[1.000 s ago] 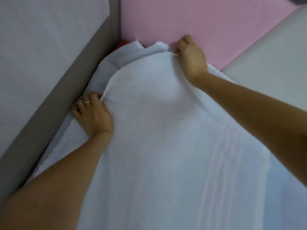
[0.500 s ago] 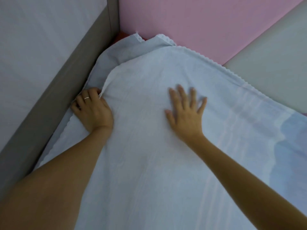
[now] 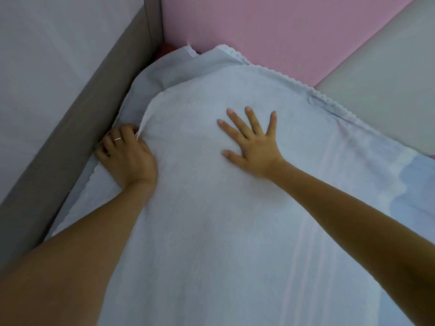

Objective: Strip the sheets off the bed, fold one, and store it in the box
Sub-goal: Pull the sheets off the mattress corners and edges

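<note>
A white sheet with a scalloped edge covers the bed and fills most of the view. Its folded corner lies near the far corner of the bed frame. My left hand, with a ring on one finger, grips the sheet's left edge, its fingers curled into the fabric beside the grey frame. My right hand lies flat on the sheet with its fingers spread, pressing down near the middle. No box is in view.
A grey padded bed frame runs along the left. A pink padded panel and a beige panel stand behind the bed. A pale blue patch of fabric shows at the right edge.
My right hand let go of the sheet's far edge by the pink panel and came down flat on the sheet's middle. My left hand kept its grip on the left edge.
</note>
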`<state>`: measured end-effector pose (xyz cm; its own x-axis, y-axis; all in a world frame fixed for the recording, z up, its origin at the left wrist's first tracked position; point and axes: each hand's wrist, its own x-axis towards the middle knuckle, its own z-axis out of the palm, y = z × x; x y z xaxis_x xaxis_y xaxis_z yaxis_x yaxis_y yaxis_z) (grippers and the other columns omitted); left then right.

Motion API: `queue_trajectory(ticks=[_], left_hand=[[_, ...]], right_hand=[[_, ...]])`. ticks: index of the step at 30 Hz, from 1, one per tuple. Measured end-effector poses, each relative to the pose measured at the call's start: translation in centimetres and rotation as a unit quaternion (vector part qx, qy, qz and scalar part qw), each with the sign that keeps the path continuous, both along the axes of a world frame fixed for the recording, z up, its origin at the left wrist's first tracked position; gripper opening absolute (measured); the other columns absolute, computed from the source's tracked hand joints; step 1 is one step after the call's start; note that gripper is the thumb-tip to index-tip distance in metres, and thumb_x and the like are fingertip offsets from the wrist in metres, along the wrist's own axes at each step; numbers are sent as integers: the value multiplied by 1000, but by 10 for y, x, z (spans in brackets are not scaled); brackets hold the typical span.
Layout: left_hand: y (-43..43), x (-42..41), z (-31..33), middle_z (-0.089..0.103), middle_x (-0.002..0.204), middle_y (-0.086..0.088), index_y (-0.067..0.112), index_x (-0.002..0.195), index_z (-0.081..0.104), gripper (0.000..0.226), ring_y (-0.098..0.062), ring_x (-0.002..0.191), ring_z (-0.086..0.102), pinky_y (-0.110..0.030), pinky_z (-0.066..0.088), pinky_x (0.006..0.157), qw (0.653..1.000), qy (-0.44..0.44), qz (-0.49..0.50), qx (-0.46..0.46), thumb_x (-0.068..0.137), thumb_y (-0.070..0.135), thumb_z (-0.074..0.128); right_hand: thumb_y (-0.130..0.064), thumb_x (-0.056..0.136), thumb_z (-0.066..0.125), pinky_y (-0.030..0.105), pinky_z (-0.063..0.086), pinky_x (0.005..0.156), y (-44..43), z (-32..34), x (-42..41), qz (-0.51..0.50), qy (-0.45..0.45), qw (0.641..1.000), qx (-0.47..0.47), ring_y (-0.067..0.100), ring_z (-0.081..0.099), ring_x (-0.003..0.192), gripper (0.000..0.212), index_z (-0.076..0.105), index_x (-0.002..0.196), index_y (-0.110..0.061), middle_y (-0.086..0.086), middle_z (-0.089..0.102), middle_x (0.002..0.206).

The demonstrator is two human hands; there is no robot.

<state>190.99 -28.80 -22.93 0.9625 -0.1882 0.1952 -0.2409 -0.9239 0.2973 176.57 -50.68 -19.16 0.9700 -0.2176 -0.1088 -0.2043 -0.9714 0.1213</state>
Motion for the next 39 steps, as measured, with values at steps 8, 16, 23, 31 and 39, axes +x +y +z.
queue_trajectory(ticks=[8,16,23,31,39], left_hand=[[-1,3,-4,58,101,-18,11,101,56,20,-34,95,52,-43,31,86,1000,-24,7,-19,90,15,39],[1,2,7,55,117,-12,14,113,51,34,-29,110,47,-41,28,94,999,39,9,6,87,23,31],[-2,2,7,55,121,-8,16,115,51,32,-27,110,47,-38,26,92,999,35,14,33,91,28,35],[-7,-3,15,55,124,-9,14,121,55,38,-29,109,53,-38,33,93,998,29,39,-41,85,23,48],[90,-206,54,35,150,-5,24,137,47,51,-24,140,28,-50,11,111,957,86,-275,41,86,29,46]], right_hand=[[-43,97,31,62,-9,110,24,27,69,-169,-113,977,59,33,-2,146,62,7,152,-27,2,2,160],[-37,88,36,68,8,109,130,-17,-133,-218,-64,971,81,32,16,143,61,27,147,-28,-2,22,156],[-37,82,38,65,6,110,123,-23,-140,-246,-46,963,101,32,21,142,68,27,147,-25,2,26,155],[-40,82,35,66,6,109,119,-20,-141,-251,-36,961,110,32,20,142,67,28,148,-25,1,25,156],[-40,82,35,67,1,109,124,-15,-139,-254,-31,957,137,32,14,144,71,22,150,-26,-2,17,158]])
